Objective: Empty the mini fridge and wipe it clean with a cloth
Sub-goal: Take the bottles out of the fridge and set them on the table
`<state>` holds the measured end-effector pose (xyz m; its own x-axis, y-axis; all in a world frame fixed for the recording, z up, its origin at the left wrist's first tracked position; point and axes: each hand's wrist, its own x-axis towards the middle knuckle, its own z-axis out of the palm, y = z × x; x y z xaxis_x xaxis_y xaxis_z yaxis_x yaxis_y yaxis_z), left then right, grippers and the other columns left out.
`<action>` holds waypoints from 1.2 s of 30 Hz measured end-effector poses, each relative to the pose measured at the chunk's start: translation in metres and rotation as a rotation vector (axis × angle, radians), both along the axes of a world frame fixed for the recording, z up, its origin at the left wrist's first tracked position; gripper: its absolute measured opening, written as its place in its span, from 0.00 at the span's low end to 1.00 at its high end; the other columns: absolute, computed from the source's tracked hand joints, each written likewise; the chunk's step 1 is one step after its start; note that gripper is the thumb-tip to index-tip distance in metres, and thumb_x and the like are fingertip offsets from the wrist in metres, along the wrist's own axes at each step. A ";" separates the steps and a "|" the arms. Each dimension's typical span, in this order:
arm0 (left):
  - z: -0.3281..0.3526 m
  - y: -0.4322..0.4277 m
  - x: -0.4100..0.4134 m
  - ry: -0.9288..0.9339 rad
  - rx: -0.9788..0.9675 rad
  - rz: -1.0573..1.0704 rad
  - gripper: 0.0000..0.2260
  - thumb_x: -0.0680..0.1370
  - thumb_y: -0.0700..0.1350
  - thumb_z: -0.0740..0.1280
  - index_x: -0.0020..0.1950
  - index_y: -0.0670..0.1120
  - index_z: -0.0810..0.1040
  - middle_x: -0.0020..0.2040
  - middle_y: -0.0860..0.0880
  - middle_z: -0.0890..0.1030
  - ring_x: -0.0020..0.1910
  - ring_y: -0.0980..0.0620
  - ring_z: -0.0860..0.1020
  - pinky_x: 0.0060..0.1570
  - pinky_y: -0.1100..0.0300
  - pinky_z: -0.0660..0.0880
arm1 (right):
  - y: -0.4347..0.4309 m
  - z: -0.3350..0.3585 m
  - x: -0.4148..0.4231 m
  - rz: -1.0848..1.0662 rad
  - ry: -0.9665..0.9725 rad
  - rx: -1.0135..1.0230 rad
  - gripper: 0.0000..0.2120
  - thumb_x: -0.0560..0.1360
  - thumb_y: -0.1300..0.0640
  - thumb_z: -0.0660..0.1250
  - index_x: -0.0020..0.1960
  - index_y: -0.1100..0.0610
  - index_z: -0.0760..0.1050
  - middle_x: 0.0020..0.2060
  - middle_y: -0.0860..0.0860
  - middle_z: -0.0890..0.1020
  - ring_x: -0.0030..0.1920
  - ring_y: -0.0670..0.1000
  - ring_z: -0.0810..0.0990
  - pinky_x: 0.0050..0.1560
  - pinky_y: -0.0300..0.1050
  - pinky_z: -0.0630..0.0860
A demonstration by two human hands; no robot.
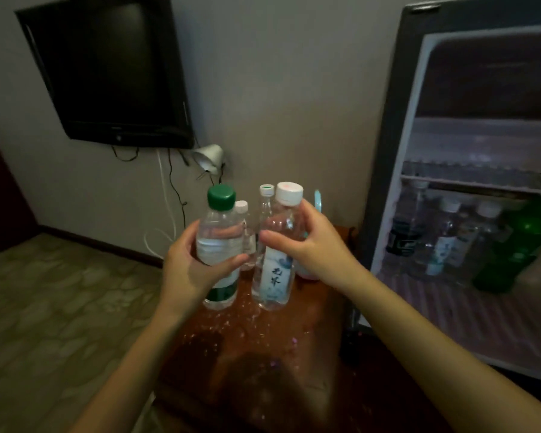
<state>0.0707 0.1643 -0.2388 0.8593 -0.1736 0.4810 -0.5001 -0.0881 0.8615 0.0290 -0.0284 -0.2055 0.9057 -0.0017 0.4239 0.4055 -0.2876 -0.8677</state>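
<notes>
One bottle (219,229) (275,276) per hand (183,267) (316,245), two bottles (241,209) (266,195) behind

Table (294,335) w/ bottles (265,210) left of fridge (481,145), TV (113,73) on wall behind.

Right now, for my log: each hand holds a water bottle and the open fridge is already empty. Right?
Not empty: the head view shows bottles still inside the open fridge. The left hand holds the green-capped bottle, the right hand the white-capped bottle.
</notes>
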 end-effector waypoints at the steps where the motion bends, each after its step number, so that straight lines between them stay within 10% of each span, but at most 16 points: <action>1: -0.005 0.003 0.011 0.000 0.017 0.025 0.24 0.61 0.49 0.77 0.54 0.58 0.74 0.50 0.63 0.81 0.49 0.62 0.80 0.42 0.64 0.79 | 0.005 -0.003 0.013 -0.014 0.022 -0.003 0.27 0.68 0.50 0.75 0.64 0.52 0.70 0.55 0.46 0.82 0.55 0.45 0.81 0.57 0.50 0.78; 14: -0.088 -0.011 0.118 0.153 0.009 0.222 0.24 0.63 0.49 0.78 0.56 0.52 0.75 0.49 0.57 0.80 0.49 0.57 0.80 0.48 0.54 0.80 | 0.033 -0.061 0.115 -0.272 0.202 -0.023 0.35 0.66 0.48 0.76 0.68 0.51 0.64 0.64 0.51 0.75 0.64 0.53 0.73 0.64 0.57 0.72; 27: -0.079 -0.033 0.147 0.212 -0.087 0.178 0.19 0.64 0.53 0.77 0.51 0.51 0.78 0.48 0.51 0.83 0.48 0.54 0.82 0.49 0.49 0.81 | 0.026 -0.087 0.126 -0.294 0.208 0.016 0.34 0.66 0.52 0.77 0.66 0.54 0.64 0.61 0.50 0.77 0.55 0.43 0.73 0.53 0.35 0.71; 36: -0.088 -0.038 0.149 0.206 -0.067 0.123 0.20 0.67 0.47 0.77 0.56 0.48 0.75 0.50 0.53 0.82 0.51 0.53 0.81 0.52 0.51 0.79 | 0.019 -0.103 0.136 -0.342 0.221 -0.028 0.35 0.63 0.47 0.79 0.64 0.52 0.66 0.59 0.50 0.78 0.60 0.49 0.77 0.60 0.49 0.76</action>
